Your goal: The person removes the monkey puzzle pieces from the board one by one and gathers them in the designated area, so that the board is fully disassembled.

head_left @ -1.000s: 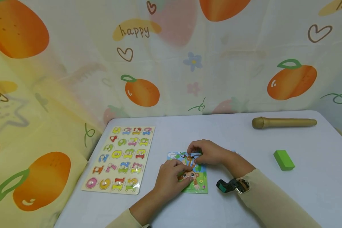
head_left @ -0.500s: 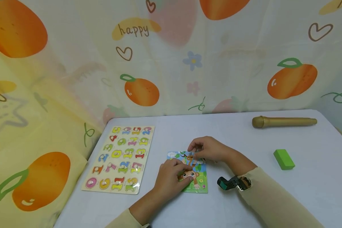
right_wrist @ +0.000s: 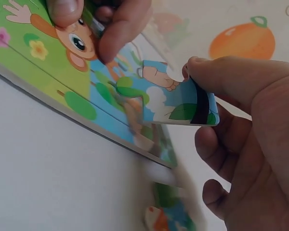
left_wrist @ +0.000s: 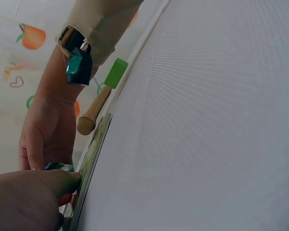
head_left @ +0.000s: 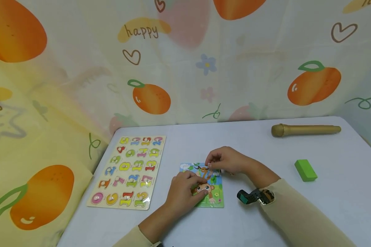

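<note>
By the right hand point(head_left: 227, 160), a jigsaw piece point(right_wrist: 171, 103) is pinched between thumb and fingers; the grip beneath is hidden. In the right wrist view, the piece lies left of the thumb, its long axis roughly sideways, knob pointing left, away from the palm. It is held above the monkey puzzle point(head_left: 217, 202), whose left part is covered by the left hand point(head_left: 183, 192), fingers extended, thumb and fingertips rested on it. Loose pieces point(right_wrist: 176, 214) are blurred and cut off below.
</note>
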{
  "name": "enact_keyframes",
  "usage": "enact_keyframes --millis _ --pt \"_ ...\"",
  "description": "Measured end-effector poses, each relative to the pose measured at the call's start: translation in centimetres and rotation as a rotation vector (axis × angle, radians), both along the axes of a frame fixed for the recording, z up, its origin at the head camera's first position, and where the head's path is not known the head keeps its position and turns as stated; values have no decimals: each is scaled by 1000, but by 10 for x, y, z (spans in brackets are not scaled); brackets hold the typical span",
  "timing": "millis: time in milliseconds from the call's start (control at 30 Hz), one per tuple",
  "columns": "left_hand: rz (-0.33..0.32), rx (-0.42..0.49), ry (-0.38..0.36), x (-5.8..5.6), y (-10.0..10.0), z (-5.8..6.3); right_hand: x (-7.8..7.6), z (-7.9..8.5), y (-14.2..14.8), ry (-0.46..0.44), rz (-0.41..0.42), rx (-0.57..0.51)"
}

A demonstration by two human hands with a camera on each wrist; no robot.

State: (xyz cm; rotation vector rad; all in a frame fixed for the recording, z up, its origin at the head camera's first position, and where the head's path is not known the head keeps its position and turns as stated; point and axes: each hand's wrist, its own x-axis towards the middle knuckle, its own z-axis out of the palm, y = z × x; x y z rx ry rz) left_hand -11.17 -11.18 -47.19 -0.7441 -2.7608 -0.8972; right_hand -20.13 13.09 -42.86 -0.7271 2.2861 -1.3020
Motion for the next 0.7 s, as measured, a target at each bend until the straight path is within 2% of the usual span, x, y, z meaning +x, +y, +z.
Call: enact_keyframes --millis 167,467,700 --pt "-7 7 13 -1 -1 0 -5 14 7 59 27 36" --pt "1 0 8 -1 0 1 -13 31 39 55 42 82" --pt "-7 7 21 1 -1 0 -14 37 70 22 49 145"
